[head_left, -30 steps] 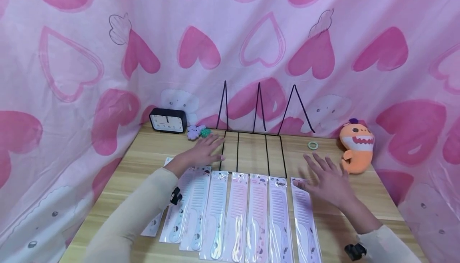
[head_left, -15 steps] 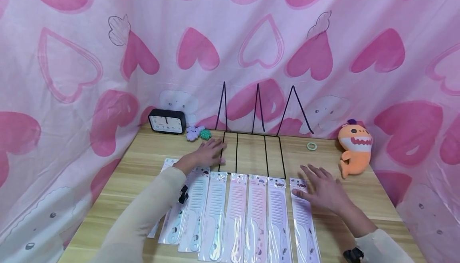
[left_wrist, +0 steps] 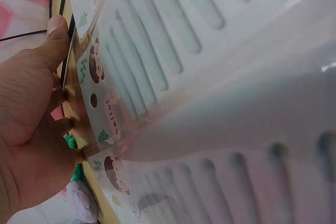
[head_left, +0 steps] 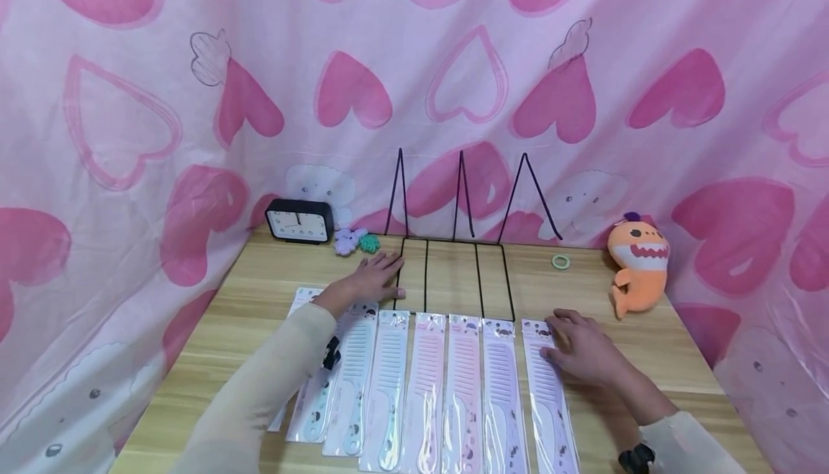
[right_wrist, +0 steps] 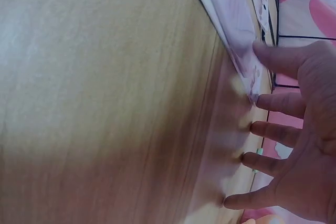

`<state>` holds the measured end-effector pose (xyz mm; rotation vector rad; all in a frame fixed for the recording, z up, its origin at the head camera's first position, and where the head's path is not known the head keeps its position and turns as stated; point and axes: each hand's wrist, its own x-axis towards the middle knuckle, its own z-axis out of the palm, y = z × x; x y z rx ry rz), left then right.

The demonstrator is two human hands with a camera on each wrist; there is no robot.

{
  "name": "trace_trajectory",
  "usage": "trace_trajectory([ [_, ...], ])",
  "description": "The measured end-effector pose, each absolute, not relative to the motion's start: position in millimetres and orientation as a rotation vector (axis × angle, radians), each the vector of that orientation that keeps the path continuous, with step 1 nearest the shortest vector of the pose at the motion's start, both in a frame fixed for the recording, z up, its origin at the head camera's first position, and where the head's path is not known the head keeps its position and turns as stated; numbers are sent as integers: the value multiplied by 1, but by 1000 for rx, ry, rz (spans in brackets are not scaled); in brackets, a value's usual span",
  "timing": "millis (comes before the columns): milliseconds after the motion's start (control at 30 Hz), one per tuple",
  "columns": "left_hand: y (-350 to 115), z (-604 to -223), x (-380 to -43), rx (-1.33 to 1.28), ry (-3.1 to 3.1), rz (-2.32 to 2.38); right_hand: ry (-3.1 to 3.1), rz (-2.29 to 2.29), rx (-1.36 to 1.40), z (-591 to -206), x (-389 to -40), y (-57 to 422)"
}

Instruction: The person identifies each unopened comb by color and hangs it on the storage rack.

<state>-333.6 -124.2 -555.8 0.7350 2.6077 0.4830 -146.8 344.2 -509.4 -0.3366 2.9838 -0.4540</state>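
Note:
Packaged combs lie in a row on the wooden table in the head view: blue-green ones (head_left: 355,380) at left, pink ones (head_left: 427,380) in the middle, purple ones (head_left: 501,388) at right. My left hand (head_left: 370,280) rests at the upper ends of the blue-green packs, fingers extended beside the black wire rack (head_left: 480,282). My right hand (head_left: 588,350) is over the top of the rightmost purple comb pack (head_left: 549,402). In the right wrist view its thumb and index finger touch that pack's end, the other fingers spread towards the table (right_wrist: 105,103).
Along the back stand a black clock (head_left: 299,221), a small purple toy (head_left: 347,242), a green knobbly piece (head_left: 369,244) and an orange shark plush (head_left: 641,272). A pale green ring (head_left: 560,262) lies near the plush. A heart-patterned curtain (head_left: 414,42) closes the back and sides.
My right hand has come down and inward onto the rightmost purple comb pack. My left hand has lowered slightly near the rack, then stayed in place.

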Motion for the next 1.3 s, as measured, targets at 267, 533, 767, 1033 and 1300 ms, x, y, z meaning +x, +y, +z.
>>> trace_trajectory([
  [267,-121,-544,-326,702,2608,494,2980,-539,-250,-509,-153,345],
  [533,-119,-550,-327,725,2635,468,2918,-690,-170,-513,-155,340],
  [767,-120,-551,-331,745,2654,443,2880,-912,-185,-506,-155,342],
  [1033,-117,-534,-322,733,2640,393,2878,-1171,-93,-483,-158,345],
  [1300,-120,-543,-327,782,2652,423,3038,-1345,-132,-448,-158,339],
])
